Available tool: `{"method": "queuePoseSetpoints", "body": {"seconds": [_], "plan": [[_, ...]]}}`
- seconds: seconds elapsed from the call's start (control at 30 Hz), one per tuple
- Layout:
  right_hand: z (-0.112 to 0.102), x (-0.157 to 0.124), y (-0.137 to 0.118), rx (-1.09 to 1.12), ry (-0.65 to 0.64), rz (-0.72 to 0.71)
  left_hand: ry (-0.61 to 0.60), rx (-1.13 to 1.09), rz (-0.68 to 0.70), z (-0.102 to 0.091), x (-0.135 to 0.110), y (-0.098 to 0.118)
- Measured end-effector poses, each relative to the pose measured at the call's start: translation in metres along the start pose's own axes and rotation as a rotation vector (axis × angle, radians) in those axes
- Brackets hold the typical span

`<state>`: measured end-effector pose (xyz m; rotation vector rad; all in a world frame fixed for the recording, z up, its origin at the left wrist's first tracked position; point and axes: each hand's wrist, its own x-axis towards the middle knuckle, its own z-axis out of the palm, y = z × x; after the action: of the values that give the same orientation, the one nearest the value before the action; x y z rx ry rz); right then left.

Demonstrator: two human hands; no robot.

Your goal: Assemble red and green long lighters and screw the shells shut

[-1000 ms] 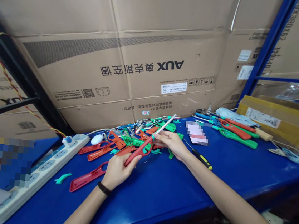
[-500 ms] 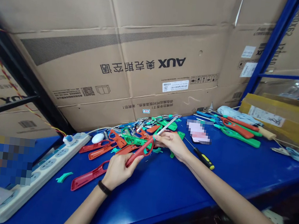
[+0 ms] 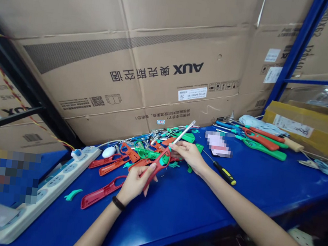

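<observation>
A long red lighter (image 3: 161, 161) with a metal nozzle is held in both hands above the blue table (image 3: 189, 209). My left hand (image 3: 135, 183) grips the red handle end, fingers wrapped round it. My right hand (image 3: 188, 152) pinches the lighter where the metal tube meets the body. Behind the hands lies a heap of red, orange and green lighter shells and parts (image 3: 146, 148).
A white power strip (image 3: 53, 181) lies at the left, with a red shell half (image 3: 101, 192) and a small green piece (image 3: 72, 194) near it. A yellow-handled screwdriver (image 3: 223, 172) lies right of my hand. Assembled lighters (image 3: 260, 144) and a yellow cardboard box (image 3: 308, 129) sit far right. Large cardboard boxes (image 3: 159, 59) wall the back.
The lighter has tilted more upright, its handle end swinging down. My left hand has shifted slightly right and loosened along the handle; my right hand stays at the tube.
</observation>
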<state>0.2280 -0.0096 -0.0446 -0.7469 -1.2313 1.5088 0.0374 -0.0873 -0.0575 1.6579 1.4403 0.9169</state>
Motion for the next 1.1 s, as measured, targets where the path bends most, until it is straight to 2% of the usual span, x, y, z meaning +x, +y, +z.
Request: {"method": "queuePoseSetpoints", "body": {"seconds": [0.13,0.37,0.53,0.7,0.83,0.97,1.1], "plan": [[-0.002,-0.001,0.0,-0.055,0.023,-0.065,-0.112,-0.191,-0.03,-0.004,-0.002,0.005],[0.003,-0.008,0.004,-0.292,-0.086,-0.24,-0.223,-0.246,-0.1,-0.005,-0.009,0.007],[0.006,-0.01,0.006,-0.297,-0.193,-0.176,-0.115,-0.269,-0.123,0.0,-0.006,0.001],[0.008,-0.016,0.013,-0.458,-0.397,-0.105,0.026,-0.199,-0.027,0.006,-0.002,-0.004],[0.012,-0.017,0.021,-0.545,-0.531,-0.126,0.009,-0.176,-0.008,0.006,-0.003,-0.003],[0.015,-0.015,0.023,-0.479,-0.567,-0.086,-0.057,-0.186,0.018,0.003,-0.004,-0.001],[0.015,-0.016,0.023,-0.397,-0.594,-0.054,-0.14,-0.249,-0.014,0.002,-0.005,0.0]]}}
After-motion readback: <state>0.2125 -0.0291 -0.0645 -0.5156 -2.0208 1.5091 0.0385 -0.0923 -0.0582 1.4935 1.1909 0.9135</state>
